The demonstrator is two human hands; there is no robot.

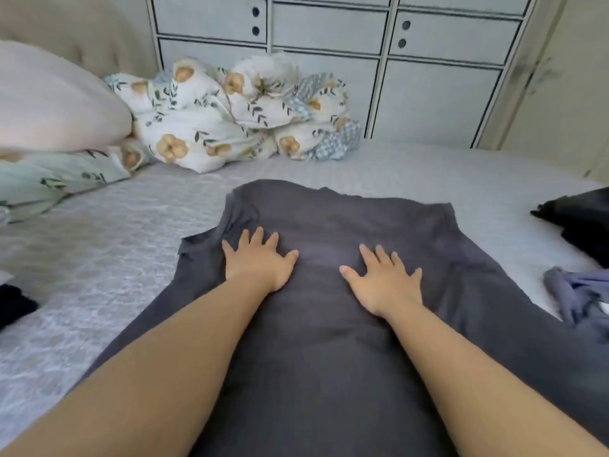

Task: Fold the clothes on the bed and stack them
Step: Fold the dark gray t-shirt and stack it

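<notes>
1. Nearest to me: both bare forearms reach forward from the bottom edge of the head view, over a dark grey garment [329,357] spread flat on the bed [99,258].
2. Left hand [258,258]: fingers straight and spread, palm down, pressing on the garment's left half. It grips nothing.
3. Right hand [384,282]: the same posture, fingers splayed flat on the cloth, thumb pointing inward. It grips nothing either. The two hands lie side by side, apart, near the garment's far end.
4. The garment runs from my bottom edge away toward mid-bed; its far hem lies roughly straight, and a flap sticks out at the left edge beside my left hand.
5. Right of the garment: a crumpled blue-grey cloth [573,291] near its edge; farther out, a black garment [580,219] at the frame's right side.
6. Left edge: a small black item [13,305], partly cut off; I cannot tell what it is.
7. Farther back: a bunched floral duvet [237,110] and a pale pink pillow [49,100] at the head of the bed.
8. Farthest: a white panelled wardrobe [428,77] behind the bed.
</notes>
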